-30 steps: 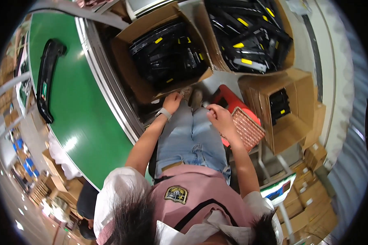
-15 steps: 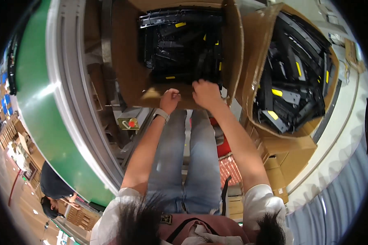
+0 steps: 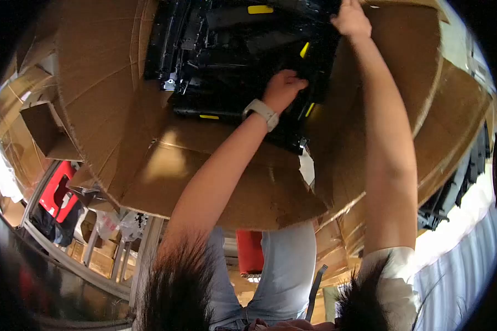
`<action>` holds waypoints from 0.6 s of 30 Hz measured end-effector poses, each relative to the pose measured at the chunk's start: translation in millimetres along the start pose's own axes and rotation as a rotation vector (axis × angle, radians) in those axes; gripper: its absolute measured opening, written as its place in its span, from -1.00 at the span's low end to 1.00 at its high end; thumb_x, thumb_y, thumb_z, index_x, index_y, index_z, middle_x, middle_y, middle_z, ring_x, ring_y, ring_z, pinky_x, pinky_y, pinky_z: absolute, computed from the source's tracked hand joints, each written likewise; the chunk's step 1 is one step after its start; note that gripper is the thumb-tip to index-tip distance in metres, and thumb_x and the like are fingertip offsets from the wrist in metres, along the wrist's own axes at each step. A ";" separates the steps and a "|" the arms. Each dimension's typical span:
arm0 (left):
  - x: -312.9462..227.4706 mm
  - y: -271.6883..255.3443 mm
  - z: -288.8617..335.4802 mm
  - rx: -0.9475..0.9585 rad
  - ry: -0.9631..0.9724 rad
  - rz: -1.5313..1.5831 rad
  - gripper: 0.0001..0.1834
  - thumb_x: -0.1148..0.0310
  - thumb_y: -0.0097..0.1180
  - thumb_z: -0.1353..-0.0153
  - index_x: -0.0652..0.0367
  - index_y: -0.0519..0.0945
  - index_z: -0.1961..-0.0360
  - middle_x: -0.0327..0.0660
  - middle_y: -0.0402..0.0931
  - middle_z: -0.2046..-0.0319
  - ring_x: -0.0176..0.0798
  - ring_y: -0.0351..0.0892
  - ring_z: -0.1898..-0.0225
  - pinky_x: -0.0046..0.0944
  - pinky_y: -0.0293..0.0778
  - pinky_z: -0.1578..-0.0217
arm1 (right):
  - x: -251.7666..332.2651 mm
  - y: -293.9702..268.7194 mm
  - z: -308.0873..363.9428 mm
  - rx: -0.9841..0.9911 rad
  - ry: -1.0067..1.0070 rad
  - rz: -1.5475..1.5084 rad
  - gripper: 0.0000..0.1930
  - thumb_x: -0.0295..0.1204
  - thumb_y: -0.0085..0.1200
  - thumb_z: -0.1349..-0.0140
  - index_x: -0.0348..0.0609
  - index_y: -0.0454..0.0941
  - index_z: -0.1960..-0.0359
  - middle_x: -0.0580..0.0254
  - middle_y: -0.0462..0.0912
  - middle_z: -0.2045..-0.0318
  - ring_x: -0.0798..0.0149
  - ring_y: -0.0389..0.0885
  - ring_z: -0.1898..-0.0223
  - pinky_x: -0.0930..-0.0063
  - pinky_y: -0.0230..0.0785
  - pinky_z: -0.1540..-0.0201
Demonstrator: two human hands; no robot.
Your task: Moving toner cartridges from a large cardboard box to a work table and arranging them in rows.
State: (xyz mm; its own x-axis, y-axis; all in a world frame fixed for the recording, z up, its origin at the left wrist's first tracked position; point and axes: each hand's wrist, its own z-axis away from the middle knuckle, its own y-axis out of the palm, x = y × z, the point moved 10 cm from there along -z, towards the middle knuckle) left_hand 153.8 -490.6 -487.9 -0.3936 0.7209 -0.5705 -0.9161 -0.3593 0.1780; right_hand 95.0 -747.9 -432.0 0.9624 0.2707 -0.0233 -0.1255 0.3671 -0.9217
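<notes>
Black plastic parts, several bearing yellow labels, lie packed in a deep cardboard box. Over their near right portion is my left hand, its fingers curled in; whatever they might grip is hidden. A pale-banded watch circles that wrist. Farther off, at the right edge of the pile, my right hand has its bent fingers and thumb against a black plastic part by the box wall. A ragged white piece shows at the near right corner inside the box.
The box's right flap leans outward, with more dark parts beyond it. At left are smaller cardboard boxes, a red object and a metal rail frame. A red item shows between my legs.
Both hands have gone from the box's near edge deep inside it, the right one farthest. My view has leaned in over the box, so the parts appear larger.
</notes>
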 end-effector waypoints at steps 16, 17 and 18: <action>-10.6 52.6 -79.4 -0.011 -0.066 0.545 -0.45 0.06 0.38 0.15 0.02 0.43 0.17 -0.28 0.46 0.10 -0.23 0.36 -0.04 -0.08 0.24 0.03 | -24.7 81.4 -3.5 0.487 -0.322 -0.748 -0.33 -0.31 0.42 0.20 -0.22 0.48 -0.03 0.33 0.60 0.18 0.42 0.52 0.17 0.55 0.32 0.01; -11.4 55.1 -78.8 0.035 -0.035 0.532 -0.43 0.11 0.36 0.13 0.04 0.39 0.12 -0.28 0.45 0.11 -0.24 0.38 0.02 -0.10 0.27 0.10 | -30.1 74.3 0.2 0.305 -0.362 -0.767 -0.34 -0.31 0.42 0.19 -0.21 0.49 -0.03 0.33 0.60 0.18 0.43 0.52 0.18 0.57 0.32 0.01; -9.2 57.1 -78.0 0.037 -0.033 0.536 -0.43 0.11 0.36 0.13 0.04 0.39 0.12 -0.28 0.45 0.11 -0.24 0.38 0.02 -0.10 0.27 0.10 | -33.6 79.2 9.1 0.355 -0.365 -0.933 -0.42 -0.37 0.42 0.21 -0.19 0.54 0.06 0.32 0.65 0.25 0.46 0.56 0.24 0.56 0.37 0.07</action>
State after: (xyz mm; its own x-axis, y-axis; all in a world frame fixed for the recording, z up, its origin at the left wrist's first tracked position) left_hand 111.1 -564.0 -535.0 -0.8083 0.4609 -0.3663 -0.5881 -0.6612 0.4657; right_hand 50.5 -719.9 -500.6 0.5909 -0.0230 0.8064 0.5052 0.7899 -0.3477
